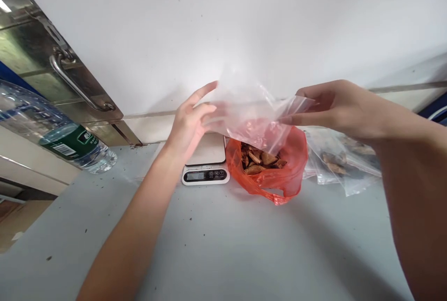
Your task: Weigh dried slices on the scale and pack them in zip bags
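Observation:
A clear plastic bag [244, 100] hangs in the air above the scale and the red bag. My right hand [324, 105] pinches its right edge between thumb and fingers. On the other side, my left hand [192, 119] has its fingers apart at the bag's left edge; some fingers show faintly through the film. Below sits a kitchen scale [206, 175], its small display seeming to read zero, with its white platform partly covered by my left hand. Beside it stands an open red plastic bag [279, 189] containing brown dried slices [260, 160].
Several clear bags [335, 166] with brown pieces lie on the grey table [223, 245] at right. A large water bottle [70, 138] stands at left, near a metal door with a handle [77, 82]. A white wall [146, 35] rises behind.

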### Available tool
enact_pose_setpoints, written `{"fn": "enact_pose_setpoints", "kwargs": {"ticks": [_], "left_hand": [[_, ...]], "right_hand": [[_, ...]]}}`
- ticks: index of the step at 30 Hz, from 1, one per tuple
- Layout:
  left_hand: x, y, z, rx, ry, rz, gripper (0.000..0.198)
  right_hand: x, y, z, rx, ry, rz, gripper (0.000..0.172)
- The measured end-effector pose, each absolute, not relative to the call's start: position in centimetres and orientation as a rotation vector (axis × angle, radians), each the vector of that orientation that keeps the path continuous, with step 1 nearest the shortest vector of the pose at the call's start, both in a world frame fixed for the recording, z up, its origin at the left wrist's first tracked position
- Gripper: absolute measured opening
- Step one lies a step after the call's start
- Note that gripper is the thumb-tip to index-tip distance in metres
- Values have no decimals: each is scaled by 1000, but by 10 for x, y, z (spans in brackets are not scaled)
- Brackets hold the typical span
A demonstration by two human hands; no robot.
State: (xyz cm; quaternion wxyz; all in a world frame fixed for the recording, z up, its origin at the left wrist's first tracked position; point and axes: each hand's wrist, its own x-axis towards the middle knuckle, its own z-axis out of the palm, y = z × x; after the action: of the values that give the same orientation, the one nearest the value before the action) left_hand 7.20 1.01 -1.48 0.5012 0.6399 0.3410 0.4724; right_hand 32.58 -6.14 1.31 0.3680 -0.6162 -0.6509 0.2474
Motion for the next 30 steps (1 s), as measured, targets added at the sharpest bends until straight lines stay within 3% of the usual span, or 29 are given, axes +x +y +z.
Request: {"fn": "enact_pose_setpoints", "kwargs": {"ticks": [3,8,11,20,27,30], "left_hand": [[62,12,-14,1631,895,1038,30],[58,13,-24,1879,1048,1206,49],[54,15,-26,1905,1098,1344,48],[36,21,-26,1871,1064,1393,45],[3,24,-21,1904,947,1057,36],[-15,24,-14,1983,963,841,32]], "right_hand": [[320,-61,13,-1524,-1720,792,43],[304,-55,5,-1470,-1596,825,36],[295,-54,4,-1461,-1498,783,33],[275,-58,8,-1455,-1521,1040,55],[264,-57,1,-1417,-1538,1021,59],[260,-55,-4,-1410,-1514,963,43]]}}
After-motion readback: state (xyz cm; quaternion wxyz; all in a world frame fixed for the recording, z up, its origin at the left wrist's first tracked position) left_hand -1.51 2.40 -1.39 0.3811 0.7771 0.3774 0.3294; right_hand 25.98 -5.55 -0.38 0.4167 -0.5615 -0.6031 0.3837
